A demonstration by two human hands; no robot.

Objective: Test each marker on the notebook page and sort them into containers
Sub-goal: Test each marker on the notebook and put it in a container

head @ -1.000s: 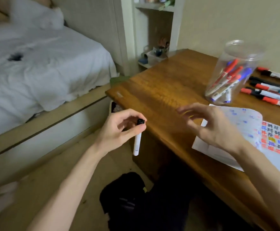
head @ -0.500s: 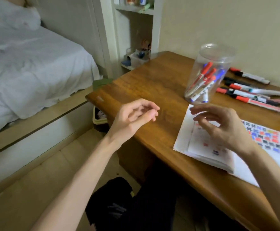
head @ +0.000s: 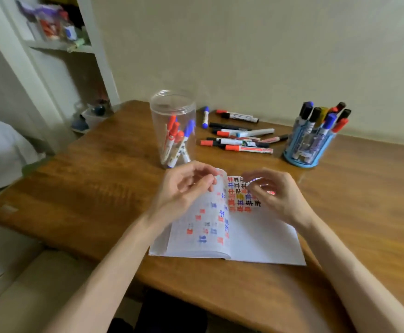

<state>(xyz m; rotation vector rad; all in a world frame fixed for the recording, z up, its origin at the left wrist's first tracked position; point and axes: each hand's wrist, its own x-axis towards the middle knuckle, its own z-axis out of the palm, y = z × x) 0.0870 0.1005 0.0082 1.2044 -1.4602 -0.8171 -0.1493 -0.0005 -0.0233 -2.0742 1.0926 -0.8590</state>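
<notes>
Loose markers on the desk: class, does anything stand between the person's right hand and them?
Nothing visible does. Only bare desk lies between the right hand and the loose markers; the clear jar stands left of that path, the blue holder right.

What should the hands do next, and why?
Probably press flat the curled page that the left hand holds, so the blank paper lies open. The right hand shows no clear marker, and loose markers wait on the desk.
</notes>
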